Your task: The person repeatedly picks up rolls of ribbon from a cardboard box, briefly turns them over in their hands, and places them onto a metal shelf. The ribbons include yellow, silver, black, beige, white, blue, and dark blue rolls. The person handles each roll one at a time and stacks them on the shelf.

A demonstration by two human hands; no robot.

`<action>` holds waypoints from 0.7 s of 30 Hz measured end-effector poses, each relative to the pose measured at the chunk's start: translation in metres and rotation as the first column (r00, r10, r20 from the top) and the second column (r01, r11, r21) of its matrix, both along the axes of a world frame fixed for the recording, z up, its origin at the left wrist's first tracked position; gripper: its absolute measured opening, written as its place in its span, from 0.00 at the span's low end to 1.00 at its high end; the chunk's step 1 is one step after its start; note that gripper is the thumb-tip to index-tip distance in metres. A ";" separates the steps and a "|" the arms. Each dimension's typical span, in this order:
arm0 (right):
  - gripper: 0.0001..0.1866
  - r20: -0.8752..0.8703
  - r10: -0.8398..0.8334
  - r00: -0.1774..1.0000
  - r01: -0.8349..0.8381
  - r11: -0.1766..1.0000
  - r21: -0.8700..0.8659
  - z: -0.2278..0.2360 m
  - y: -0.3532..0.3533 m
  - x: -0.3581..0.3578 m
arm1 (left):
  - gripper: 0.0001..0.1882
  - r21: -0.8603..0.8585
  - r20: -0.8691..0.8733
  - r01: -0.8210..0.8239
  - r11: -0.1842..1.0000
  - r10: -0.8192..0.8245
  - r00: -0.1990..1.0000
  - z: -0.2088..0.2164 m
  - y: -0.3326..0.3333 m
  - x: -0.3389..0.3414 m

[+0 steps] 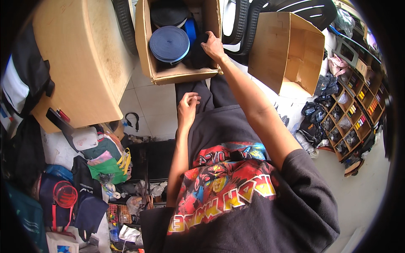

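My right hand [214,46] reaches into an open cardboard box [185,77], its fingers bent over the edge of a black roll [201,57] at the box's right side. That roll is dark, and the fingertips are partly hidden against it. Beside it lies a wide flat coil of dark blue webbing [169,43], with a lighter blue edge beneath. A bright blue roll [190,31] stands between them, and another black roll [168,12] sits farther back. Above my lap, my left hand [187,107] hangs with loosely curled fingers, holding nothing.
A light wooden table [80,55] stands at the left, with a phone [60,119] near its edge. Another open cardboard box [270,50] is at the right, near a black chair [310,10]. Bags [90,202] pile up lower left; a compartmented thread rack [354,109] stands far right.
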State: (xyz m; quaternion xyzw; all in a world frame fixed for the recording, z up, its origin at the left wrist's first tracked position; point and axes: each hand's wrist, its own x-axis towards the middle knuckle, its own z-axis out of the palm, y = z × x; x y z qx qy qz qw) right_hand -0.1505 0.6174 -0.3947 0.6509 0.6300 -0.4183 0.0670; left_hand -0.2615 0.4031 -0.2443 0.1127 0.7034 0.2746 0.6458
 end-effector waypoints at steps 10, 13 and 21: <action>0.28 0.175 0.383 0.907 -0.374 0.924 -0.085 -0.083 0.062 -0.043 | 0.10 -0.048 0.002 -0.064 0.997 0.064 0.998 -0.009 -0.020 0.008; 0.36 0.190 0.293 0.937 -0.248 0.941 -0.229 -0.082 0.077 -0.059 | 0.10 -0.070 0.002 -0.109 0.992 0.110 0.994 -0.010 -0.034 0.015; 0.31 0.145 0.288 0.947 -0.247 0.937 -0.249 -0.126 0.061 -0.054 | 0.10 -0.092 0.031 -0.189 0.978 0.192 0.981 -0.011 -0.041 0.028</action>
